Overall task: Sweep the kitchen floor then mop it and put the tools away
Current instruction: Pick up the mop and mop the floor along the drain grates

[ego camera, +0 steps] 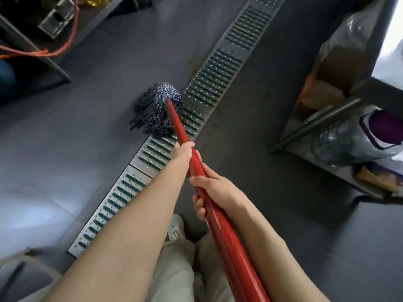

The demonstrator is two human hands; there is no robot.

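A mop with a long red handle (177, 125) runs from the bottom of the view up to the middle. Its dark blue and white string head (156, 110) rests on the grey floor (91, 127), right at the left edge of a metal drain grate (209, 83). My left hand (183, 153) grips the handle further down the shaft, nearer the head. My right hand (209, 192) grips it higher up, closer to my body, with the fingers wrapped round from the right.
The drain grate crosses the floor diagonally from lower left to upper right. A steel shelf unit (322, 118) with plastic-wrapped goods stands at the right. Another steel frame (43, 59) with an orange cord (72, 38) is at the upper left. My shoe (175, 227) is below the hands.
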